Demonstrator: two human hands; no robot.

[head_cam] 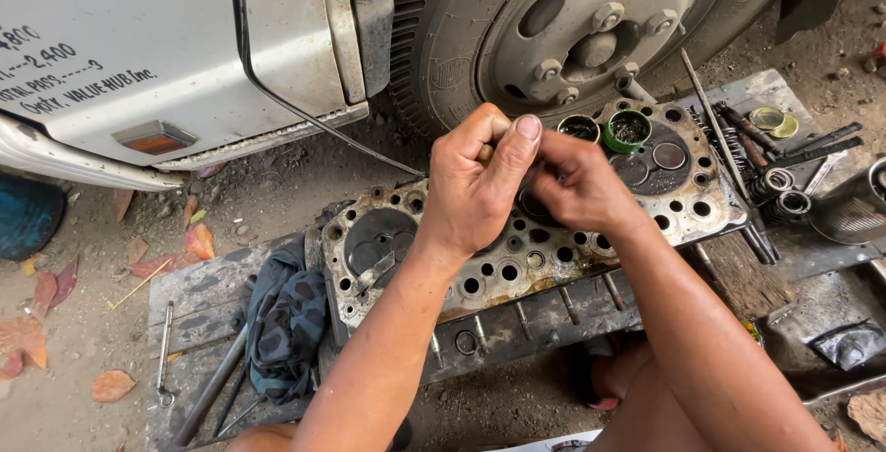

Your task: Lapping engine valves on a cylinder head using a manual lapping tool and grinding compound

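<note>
A rusty, oily engine cylinder head (480, 272) lies on a metal plate on the ground. My left hand (475, 184) is raised above its middle, fingers closed round a thin stick-like tool whose top shows by my thumb. My right hand (577, 184) presses against the same tool from the right, fingers curled; the two hands touch. The tool's lower end and the valve seat under the hands are hidden. Two small green tins of dark paste (628, 129) sit on the head's far edge.
A truck wheel (591, 28) and white body panel (138, 46) stand close behind. A dark rag (286, 323) lies left of the head. Valves, springs (780, 189) and rods lie at the right, a brush (743, 277) beside them. A spanner (164, 350) lies at the left on the dirt.
</note>
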